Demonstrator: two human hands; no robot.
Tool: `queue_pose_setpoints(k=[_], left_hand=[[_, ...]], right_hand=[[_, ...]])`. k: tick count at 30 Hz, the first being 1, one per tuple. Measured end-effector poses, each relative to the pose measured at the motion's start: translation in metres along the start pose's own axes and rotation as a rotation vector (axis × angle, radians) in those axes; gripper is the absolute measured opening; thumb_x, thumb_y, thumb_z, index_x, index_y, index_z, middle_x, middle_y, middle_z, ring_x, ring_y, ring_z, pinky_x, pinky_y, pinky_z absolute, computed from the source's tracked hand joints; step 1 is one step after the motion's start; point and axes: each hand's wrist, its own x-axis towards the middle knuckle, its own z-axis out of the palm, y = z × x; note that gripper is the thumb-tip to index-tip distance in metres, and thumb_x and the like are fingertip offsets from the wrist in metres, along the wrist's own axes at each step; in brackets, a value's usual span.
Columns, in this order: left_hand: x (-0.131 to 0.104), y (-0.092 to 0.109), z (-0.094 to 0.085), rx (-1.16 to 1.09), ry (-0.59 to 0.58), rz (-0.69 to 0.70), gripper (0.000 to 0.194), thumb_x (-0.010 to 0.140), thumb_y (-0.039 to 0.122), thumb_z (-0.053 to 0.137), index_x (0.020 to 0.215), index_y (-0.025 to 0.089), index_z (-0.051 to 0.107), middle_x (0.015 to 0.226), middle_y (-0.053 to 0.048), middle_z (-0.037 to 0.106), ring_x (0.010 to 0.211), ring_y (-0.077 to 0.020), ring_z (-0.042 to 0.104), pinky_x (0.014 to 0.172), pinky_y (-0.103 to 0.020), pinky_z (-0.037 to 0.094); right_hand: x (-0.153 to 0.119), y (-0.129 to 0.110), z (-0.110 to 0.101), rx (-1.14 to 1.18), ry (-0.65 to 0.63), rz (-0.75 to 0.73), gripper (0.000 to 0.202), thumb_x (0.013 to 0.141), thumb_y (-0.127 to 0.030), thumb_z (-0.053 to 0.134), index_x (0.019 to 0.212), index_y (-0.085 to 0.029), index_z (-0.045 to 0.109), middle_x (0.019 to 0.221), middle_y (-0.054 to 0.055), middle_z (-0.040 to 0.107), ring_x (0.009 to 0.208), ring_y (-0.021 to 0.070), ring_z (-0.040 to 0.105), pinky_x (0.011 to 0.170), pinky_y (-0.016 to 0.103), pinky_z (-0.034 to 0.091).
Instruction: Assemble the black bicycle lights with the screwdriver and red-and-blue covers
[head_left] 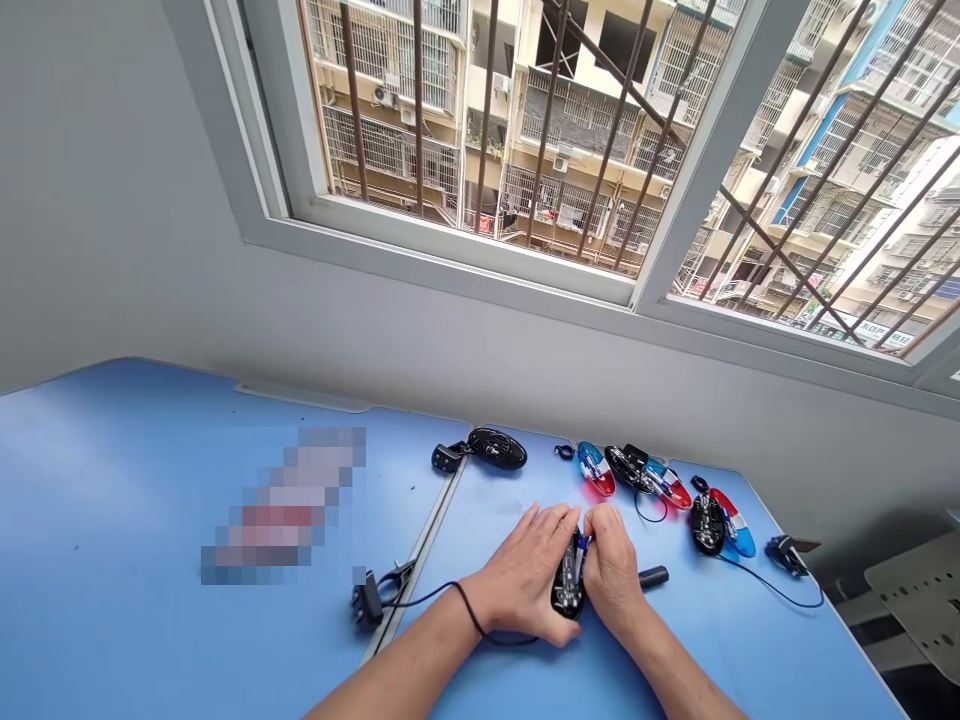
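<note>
A black oval device (568, 580) with a small circuit board showing inside lies on the blue table (150, 480). My left hand (525, 575) cups its left side, and my right hand (611, 570) grips its right side with fingertips at the top end. A black cable (420, 600) runs from under my left wrist to a black plug (367, 600) at the left.
Several similar devices lie further back: a black one (495, 447), a red and blue shell (596, 470), a black piece with red-blue shell (649, 475), another pair (720, 522) with a plug (784, 552). A black cylinder (652, 576) lies right of my hand. The barred window (525, 150) is behind.
</note>
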Motion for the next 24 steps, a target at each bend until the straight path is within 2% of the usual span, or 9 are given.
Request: queue_pose_setpoints(k=[6,10,16,21,24], left_hand=[[0.000,-0.003,0.002,0.015,-0.005,-0.023,0.115,0.045,0.042,0.075,0.142,0.015,0.019,0.140,-0.020,0.038,0.130,-0.0421,0.035,0.113,-0.059,0.018],[-0.001,-0.005,0.004,-0.001,0.018,-0.022,0.115,0.046,0.043,0.075,0.143,0.018,0.019,0.142,-0.018,0.038,0.130,-0.0425,0.035,0.112,-0.059,0.019],[-0.002,-0.009,0.006,-0.013,0.042,-0.033,0.117,0.049,0.043,0.076,0.146,0.020,0.015,0.143,-0.018,0.037,0.130,-0.0434,0.036,0.110,-0.060,0.024],[-0.003,-0.013,0.009,-0.029,0.077,-0.030,0.119,0.050,0.038,0.076,0.147,0.022,0.009,0.146,-0.018,0.034,0.132,-0.0434,0.034,0.109,-0.059,0.027],[-0.003,-0.013,0.008,-0.017,0.042,-0.051,0.119,0.050,0.037,0.076,0.148,0.020,0.010,0.151,-0.019,0.027,0.136,-0.0425,0.028,0.112,-0.059,0.023]], right_hand=[[-0.003,0.003,-0.006,0.025,-0.015,0.022,0.025,0.076,-0.004,0.031,0.082,-0.023,0.046,0.073,-0.001,0.052,0.068,0.0166,0.051,0.061,0.028,0.043],[-0.005,0.001,-0.013,0.050,-0.043,0.012,0.028,0.077,-0.005,0.035,0.091,-0.022,0.052,0.078,0.000,0.058,0.071,0.0166,0.056,0.065,0.029,0.047],[-0.007,-0.012,-0.022,0.157,-0.070,0.016,0.020,0.083,-0.016,0.051,0.101,-0.022,0.056,0.088,0.004,0.064,0.081,0.0187,0.060,0.066,0.030,0.051],[-0.007,-0.018,-0.022,0.223,-0.032,-0.051,0.028,0.079,-0.011,0.052,0.105,-0.022,0.056,0.088,0.003,0.065,0.075,0.0165,0.061,0.067,0.029,0.053],[-0.007,-0.016,-0.019,0.231,-0.048,-0.019,0.034,0.077,-0.011,0.051,0.108,-0.022,0.057,0.092,0.004,0.067,0.074,0.0166,0.062,0.064,0.028,0.054]])
